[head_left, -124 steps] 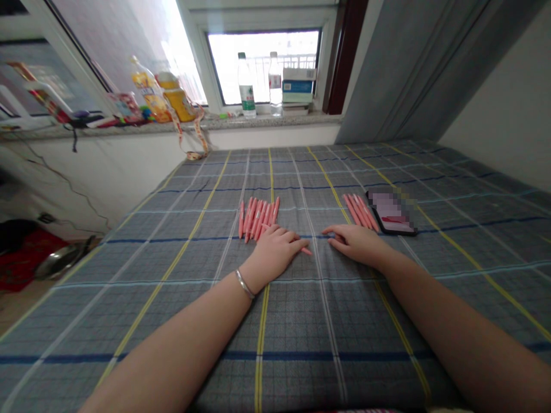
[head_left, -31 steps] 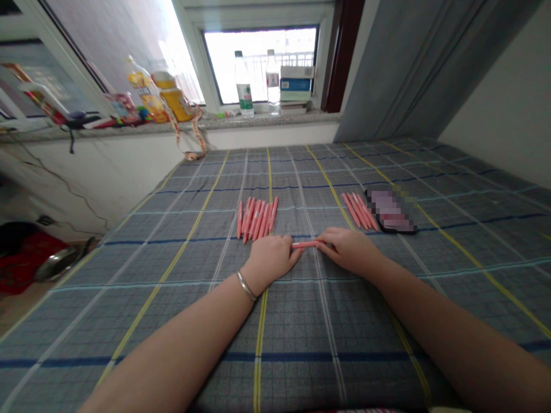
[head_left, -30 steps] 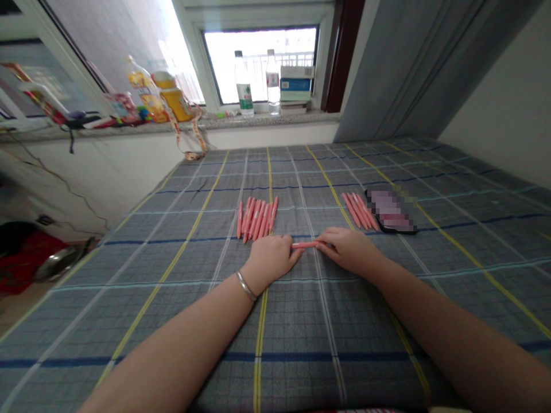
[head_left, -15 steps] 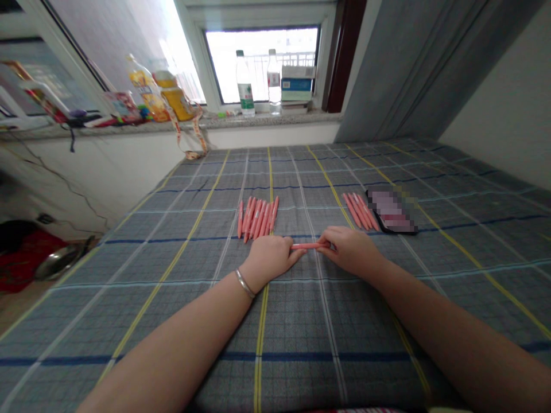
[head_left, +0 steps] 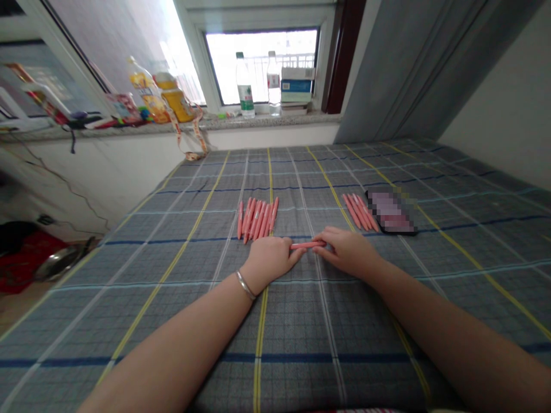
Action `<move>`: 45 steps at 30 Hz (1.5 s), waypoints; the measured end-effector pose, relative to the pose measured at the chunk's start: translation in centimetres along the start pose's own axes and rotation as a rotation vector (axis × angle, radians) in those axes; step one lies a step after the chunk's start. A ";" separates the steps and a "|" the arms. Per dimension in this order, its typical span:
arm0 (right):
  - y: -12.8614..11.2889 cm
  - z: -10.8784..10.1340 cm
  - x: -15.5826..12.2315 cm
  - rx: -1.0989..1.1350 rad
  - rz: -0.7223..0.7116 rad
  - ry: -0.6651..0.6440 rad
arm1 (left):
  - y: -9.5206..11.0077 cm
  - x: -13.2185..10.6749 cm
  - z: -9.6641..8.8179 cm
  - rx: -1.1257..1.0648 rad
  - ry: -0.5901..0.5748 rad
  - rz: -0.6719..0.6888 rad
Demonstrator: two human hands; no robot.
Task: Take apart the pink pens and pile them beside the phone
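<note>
A slim pink pen (head_left: pixel 303 245) is held level between my two hands, just above the checked cloth (head_left: pixel 297 321). My left hand (head_left: pixel 271 256), with a silver bangle at the wrist, is closed around the pen's left end. The fingers of my right hand (head_left: pixel 342 249) pinch its right end. Beyond my left hand lies a row of several similar pink pens (head_left: pixel 259 219), side by side. A smaller group of pink pens (head_left: pixel 360 212) rests beyond my right hand.
Beside the smaller group lies a phone (head_left: pixel 392 212) with a blurred screen. On the windowsill (head_left: pixel 258 121) stand two clear bottles (head_left: pixel 245 94), a blue-and-white box (head_left: pixel 297 85) and a yellow bottle (head_left: pixel 175 102). A metal pan lid (head_left: pixel 60 261) is low at the left.
My right hand's fingers have shifted slightly left along the pen and closed more flatly on it. My left hand and both pen groups have stayed in place.
</note>
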State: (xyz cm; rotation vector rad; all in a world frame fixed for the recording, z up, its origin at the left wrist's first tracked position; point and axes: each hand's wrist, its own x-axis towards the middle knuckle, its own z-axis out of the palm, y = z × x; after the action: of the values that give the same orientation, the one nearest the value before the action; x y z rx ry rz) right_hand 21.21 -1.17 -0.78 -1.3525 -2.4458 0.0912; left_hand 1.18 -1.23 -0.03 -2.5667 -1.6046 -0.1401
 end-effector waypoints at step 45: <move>0.7 -0.1 0.2 0.042 0.053 -0.036 | 0.0 -0.1 0.0 0.007 0.014 -0.022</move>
State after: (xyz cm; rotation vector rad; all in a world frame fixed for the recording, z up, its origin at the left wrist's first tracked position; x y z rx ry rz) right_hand 21.71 -0.59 -0.81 -1.4099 -2.4233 0.1796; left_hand 1.14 -1.31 -0.07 -2.5374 -1.6261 -0.1539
